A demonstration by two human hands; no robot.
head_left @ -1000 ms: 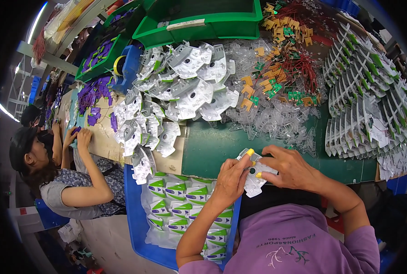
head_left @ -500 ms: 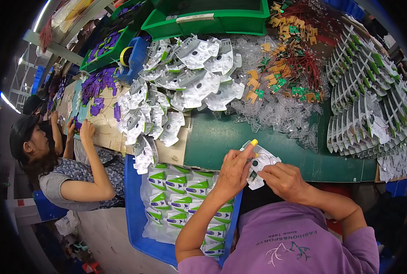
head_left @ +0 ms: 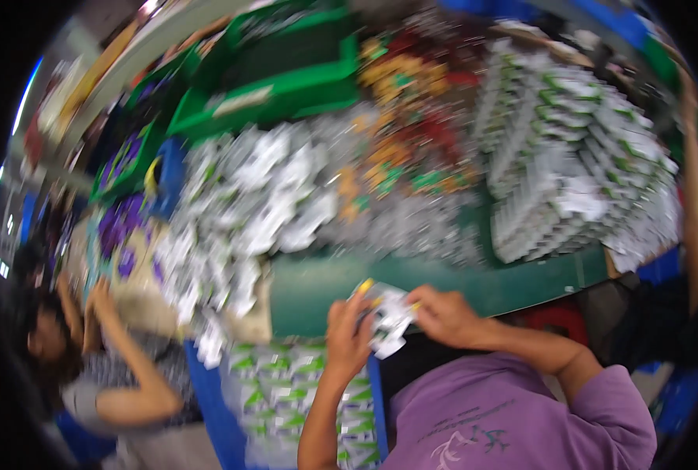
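Close to the table's front edge, my left hand [head_left: 346, 335] grips a small white plastic housing [head_left: 394, 319]; something dark shows in it, too smeared to make out. A yellow cap [head_left: 366, 286] sits at the tip of one left finger. On the housing's right side, my right hand [head_left: 448, 316] has its fingers bent and pinched together by the rim, with a bit of yellow at the fingertips. What the pinch holds, if anything, is lost in the blur.
Grey-white housings [head_left: 278, 196] heap up at the left, beside clear plastic pieces [head_left: 412, 227] and orange and green parts [head_left: 400, 168]. Stacked curved panels [head_left: 556, 180] rise at the right. Below stands a blue bin [head_left: 208, 399] of green-white units. Another person [head_left: 122, 392] works at the left.
The view has swung and blurred, so the scene sits lower and farther left. My right hand has drawn from over the housing to its right edge; my left still holds it.
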